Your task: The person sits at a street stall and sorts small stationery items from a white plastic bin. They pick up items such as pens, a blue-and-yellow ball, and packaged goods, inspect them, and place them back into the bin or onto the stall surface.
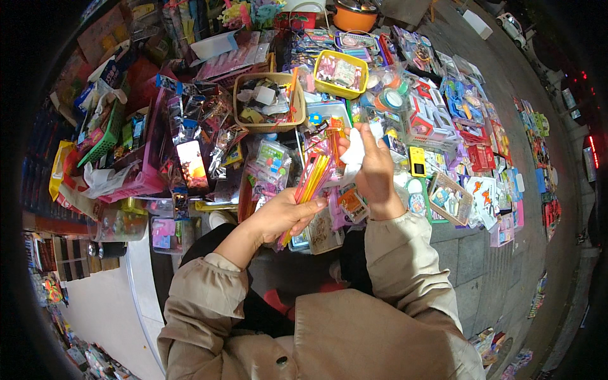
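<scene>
My left hand (287,213) is closed around a bundle of slim yellow, pink and orange sticks (314,175), held slanting up and away from me. What kind of sticks they are is hard to tell. A crumpled white tissue or cloth (353,149) is pinched in my right hand (376,166), just right of the bundle's upper end. Beneath both hands lie packed small goods, among them an orange-labelled packet (352,203) and clear bags of little items (270,159). Right of my right hand is a yellow handheld device (417,160) with a dark screen.
A tan basket (266,127) and a yellow basket (332,90) of small goods stand beyond my hands. A lit phone (192,164) lies at left, near a pink crate (128,187). At right sits a wicker basket (441,209); grey paving (470,266) runs beyond.
</scene>
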Available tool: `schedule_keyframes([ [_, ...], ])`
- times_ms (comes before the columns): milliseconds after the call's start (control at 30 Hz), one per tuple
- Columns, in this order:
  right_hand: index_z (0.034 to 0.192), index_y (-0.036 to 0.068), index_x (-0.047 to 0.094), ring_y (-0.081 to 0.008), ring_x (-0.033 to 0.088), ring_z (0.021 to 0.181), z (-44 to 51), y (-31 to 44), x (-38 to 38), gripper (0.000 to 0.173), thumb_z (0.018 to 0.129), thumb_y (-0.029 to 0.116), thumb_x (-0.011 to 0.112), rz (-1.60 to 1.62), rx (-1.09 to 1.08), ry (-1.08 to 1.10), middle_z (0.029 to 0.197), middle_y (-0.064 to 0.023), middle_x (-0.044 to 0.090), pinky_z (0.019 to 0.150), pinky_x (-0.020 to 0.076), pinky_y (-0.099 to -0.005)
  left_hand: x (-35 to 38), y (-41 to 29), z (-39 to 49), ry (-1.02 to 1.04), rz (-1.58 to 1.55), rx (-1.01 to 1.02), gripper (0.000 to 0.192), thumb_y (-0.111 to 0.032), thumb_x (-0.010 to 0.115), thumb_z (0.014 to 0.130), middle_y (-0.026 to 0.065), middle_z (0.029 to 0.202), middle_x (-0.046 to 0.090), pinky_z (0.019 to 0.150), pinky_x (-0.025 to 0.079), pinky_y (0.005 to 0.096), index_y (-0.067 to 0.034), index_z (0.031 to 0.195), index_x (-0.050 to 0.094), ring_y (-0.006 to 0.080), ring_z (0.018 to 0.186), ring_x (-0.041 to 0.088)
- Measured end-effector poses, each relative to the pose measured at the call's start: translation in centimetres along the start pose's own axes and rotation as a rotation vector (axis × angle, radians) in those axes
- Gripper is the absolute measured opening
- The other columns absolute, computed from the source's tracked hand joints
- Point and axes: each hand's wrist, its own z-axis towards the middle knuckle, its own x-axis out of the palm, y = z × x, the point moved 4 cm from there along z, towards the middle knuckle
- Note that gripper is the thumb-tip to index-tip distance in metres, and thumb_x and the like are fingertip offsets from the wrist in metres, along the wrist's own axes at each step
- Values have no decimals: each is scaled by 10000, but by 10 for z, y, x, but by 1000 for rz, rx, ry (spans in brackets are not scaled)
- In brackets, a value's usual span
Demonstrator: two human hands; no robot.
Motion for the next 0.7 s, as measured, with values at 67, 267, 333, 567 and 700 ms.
schedule_keyframes([
  [67, 1283, -34, 455, -217, 633, 964, -7, -6, 8, 486, 1010, 368, 445, 125, 72, 25, 1143, -137, 569, 855, 531, -357, 3, -1, 1, -10, -3, 28, 318, -328, 637, 929, -35, 513, 427, 382, 289, 231, -89, 758, 514, 64, 398, 387],
  [267, 1035, -8, 572, -148, 624, 677, -34, -28, 46, 451, 924, 428, 595, -288, 84, 337, 786, -90, 619, 595, 488, -261, 11, 7, 0, -32, 86, -181, 298, -305, 619, 935, -31, 502, 438, 355, 240, 235, -85, 761, 518, 66, 377, 351],
  [333, 846, 18, 560, -136, 548, 447, -33, -28, 42, 435, 915, 446, 601, -268, 53, 151, 508, -46, 531, 452, 417, -243, 11, 4, 0, -35, 81, -138, 305, -311, 615, 938, -32, 498, 440, 352, 230, 238, -85, 755, 523, 69, 374, 355],
  [567, 929, 15, 506, -163, 548, 508, -4, -14, -1, 489, 938, 501, 552, 154, 74, -160, 558, -48, 507, 556, 489, -306, 9, 1, -3, -39, 119, -124, 330, -319, 592, 956, -40, 498, 420, 358, 256, 241, -112, 713, 508, 74, 368, 364],
  [700, 977, 45, 485, -203, 594, 691, -3, -42, -15, 477, 955, 521, 503, 261, 281, -147, 765, -86, 550, 686, 543, -387, -18, -13, 1, -318, -400, 226, 337, -344, 564, 975, -10, 613, 460, 543, 444, 290, -119, 742, 473, 138, 565, 505],
])
